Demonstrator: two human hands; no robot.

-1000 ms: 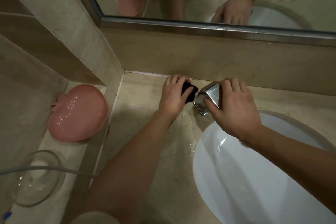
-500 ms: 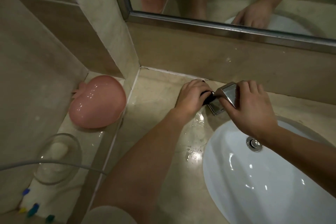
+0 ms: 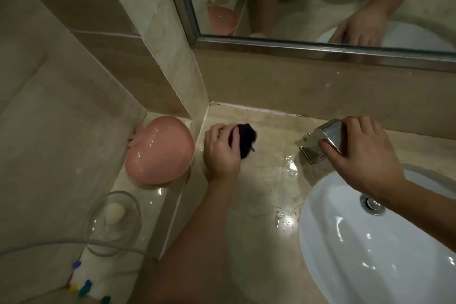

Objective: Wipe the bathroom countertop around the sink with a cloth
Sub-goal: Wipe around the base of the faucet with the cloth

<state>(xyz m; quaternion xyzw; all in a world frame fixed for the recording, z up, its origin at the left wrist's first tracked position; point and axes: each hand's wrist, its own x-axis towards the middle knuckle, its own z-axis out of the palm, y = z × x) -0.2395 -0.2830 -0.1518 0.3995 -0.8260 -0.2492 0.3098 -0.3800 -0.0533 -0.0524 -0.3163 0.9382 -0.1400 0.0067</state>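
A small dark cloth [image 3: 244,139] is bunched under the fingers of my left hand [image 3: 220,153], pressed onto the beige marble countertop [image 3: 259,205] near its back left corner. My right hand [image 3: 362,155] rests on top of the chrome faucet [image 3: 320,140], fingers wrapped over its spout. The white oval sink [image 3: 345,242] lies at the lower right, its drain showing by my right wrist. Wet streaks and droplets shine on the counter between the cloth and the sink rim.
A pink apple-shaped dish [image 3: 159,150] sits on a raised side ledge left of the counter. A clear glass dish [image 3: 114,222] with a pale soap stands nearer on that ledge. A mirror [image 3: 320,0] with a metal frame runs along the back wall.
My left hand has slid the cloth leftward, away from the faucet base toward the counter's back corner. My right hand stays on the faucet. The view has shifted to the left.
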